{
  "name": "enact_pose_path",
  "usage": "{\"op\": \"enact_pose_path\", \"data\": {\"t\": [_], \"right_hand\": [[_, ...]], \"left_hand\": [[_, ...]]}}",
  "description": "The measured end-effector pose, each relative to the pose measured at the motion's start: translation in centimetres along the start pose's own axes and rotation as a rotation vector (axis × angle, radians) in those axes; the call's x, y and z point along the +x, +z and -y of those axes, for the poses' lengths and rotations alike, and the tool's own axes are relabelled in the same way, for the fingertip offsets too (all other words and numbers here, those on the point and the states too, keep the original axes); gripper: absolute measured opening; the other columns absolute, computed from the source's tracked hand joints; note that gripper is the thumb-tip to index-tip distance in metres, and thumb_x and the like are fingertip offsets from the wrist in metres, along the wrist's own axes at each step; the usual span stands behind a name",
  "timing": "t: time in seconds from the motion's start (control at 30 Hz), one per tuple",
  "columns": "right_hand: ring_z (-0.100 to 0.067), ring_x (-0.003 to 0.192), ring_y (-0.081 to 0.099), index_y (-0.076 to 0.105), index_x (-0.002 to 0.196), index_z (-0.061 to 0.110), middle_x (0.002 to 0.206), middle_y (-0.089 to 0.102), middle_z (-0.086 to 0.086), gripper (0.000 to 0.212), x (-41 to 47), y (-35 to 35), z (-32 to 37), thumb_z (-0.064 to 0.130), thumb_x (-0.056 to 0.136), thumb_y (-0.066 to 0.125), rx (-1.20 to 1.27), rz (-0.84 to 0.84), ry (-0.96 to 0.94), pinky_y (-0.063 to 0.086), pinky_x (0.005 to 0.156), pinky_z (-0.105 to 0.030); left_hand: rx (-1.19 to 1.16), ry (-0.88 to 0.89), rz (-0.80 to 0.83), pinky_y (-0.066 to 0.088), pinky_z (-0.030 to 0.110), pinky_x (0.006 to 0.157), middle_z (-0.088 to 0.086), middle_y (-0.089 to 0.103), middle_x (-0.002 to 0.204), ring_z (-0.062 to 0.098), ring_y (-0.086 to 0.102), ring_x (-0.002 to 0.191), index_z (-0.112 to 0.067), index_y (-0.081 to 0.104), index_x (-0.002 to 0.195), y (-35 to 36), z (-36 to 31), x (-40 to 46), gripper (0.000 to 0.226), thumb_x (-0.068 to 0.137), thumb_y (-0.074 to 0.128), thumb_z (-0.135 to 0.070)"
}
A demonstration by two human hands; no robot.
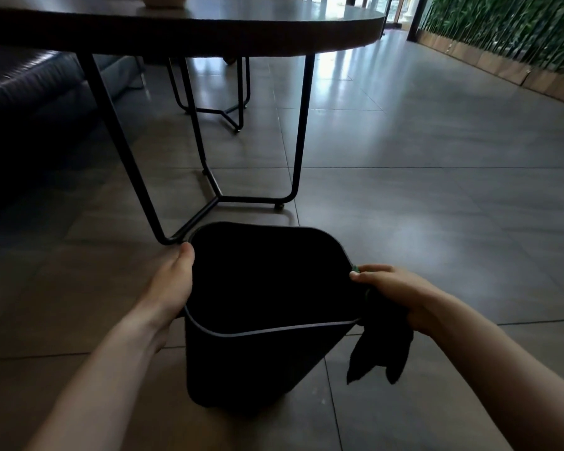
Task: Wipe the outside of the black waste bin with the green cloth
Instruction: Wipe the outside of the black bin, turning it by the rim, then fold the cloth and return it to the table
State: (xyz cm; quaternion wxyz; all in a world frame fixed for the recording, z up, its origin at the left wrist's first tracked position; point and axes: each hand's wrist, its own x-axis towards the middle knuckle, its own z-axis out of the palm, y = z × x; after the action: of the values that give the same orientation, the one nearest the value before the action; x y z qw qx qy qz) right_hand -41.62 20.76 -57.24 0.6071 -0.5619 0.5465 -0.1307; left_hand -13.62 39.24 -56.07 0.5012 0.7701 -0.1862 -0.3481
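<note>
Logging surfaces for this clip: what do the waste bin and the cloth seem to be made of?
Waste bin: probably matte black plastic, going by its thin rolled rim and dull walls. Cloth: soft fabric, perhaps microfibre; it hangs limp from the right hand, looking dark in shadow.

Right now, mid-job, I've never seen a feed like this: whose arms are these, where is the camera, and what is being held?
There is no machine here. These are a person's two bare arms, filmed by one wide-angle camera worn on the head, looking forward and down.

The black waste bin stands on the tiled floor, just in front of a round table with thin metal legs. The left hand grips the bin's left rim, steadying it. The right hand holds the green cloth against the bin's right side near the rim; the cloth looks almost black in this dim light, with its loose ends hanging down. The bin's inside is too dark to see.
</note>
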Motion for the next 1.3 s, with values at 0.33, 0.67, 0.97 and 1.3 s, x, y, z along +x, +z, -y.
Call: {"op": "enact_pose_path", "data": {"t": [0.33,0.67,0.97,1.3], "right_hand": [[-0.013,0.059,0.071,0.074,0.082,0.027,0.079,0.075,-0.003,0.019,-0.9,-0.5,0.5,0.018,0.097,0.067,-0.202,-0.162,-0.103,0.053,0.045,-0.019],[-0.021,0.093,0.074,0.076,0.106,0.029,0.103,0.077,-0.001,0.015,-0.5,0.3,-0.8,0.036,0.098,0.065,-0.309,-0.176,-0.127,0.062,0.089,-0.042],[-0.027,0.108,0.071,0.075,0.117,0.025,0.114,0.076,-0.006,0.029,-1.8,0.0,-0.6,0.045,0.098,0.064,-0.309,-0.161,-0.084,0.057,0.099,-0.045],[-0.046,0.095,0.075,0.074,0.115,0.009,0.099,0.079,-0.024,0.027,-12.3,-7.7,9.0,0.013,0.089,0.077,0.260,0.057,-0.172,0.065,0.077,-0.048]], "left_hand": [[0.102,0.003,-0.070,0.047,0.055,0.107,0.018,0.067,0.126,0.037,0.063,0.117,-0.016,0.065,0.124,2.2,2.3,3.4,0.066,0.095,0.026,-0.060],[0.302,0.065,-0.168,0.043,0.044,0.105,0.008,0.062,0.139,0.032,0.055,0.129,-0.024,0.058,0.137,2.5,4.6,5.0,0.054,0.104,0.025,-0.051],[0.375,0.067,-0.287,0.040,0.039,0.086,0.010,0.064,0.132,0.035,0.058,0.118,-0.025,0.056,0.131,3.0,3.9,4.3,0.045,0.104,0.029,-0.049],[-0.069,0.175,-0.411,0.044,0.032,0.072,-0.005,0.071,0.099,0.019,0.064,0.089,-0.033,0.061,0.095,7.6,-3.3,-11.0,0.006,0.098,0.057,-0.036]]}}
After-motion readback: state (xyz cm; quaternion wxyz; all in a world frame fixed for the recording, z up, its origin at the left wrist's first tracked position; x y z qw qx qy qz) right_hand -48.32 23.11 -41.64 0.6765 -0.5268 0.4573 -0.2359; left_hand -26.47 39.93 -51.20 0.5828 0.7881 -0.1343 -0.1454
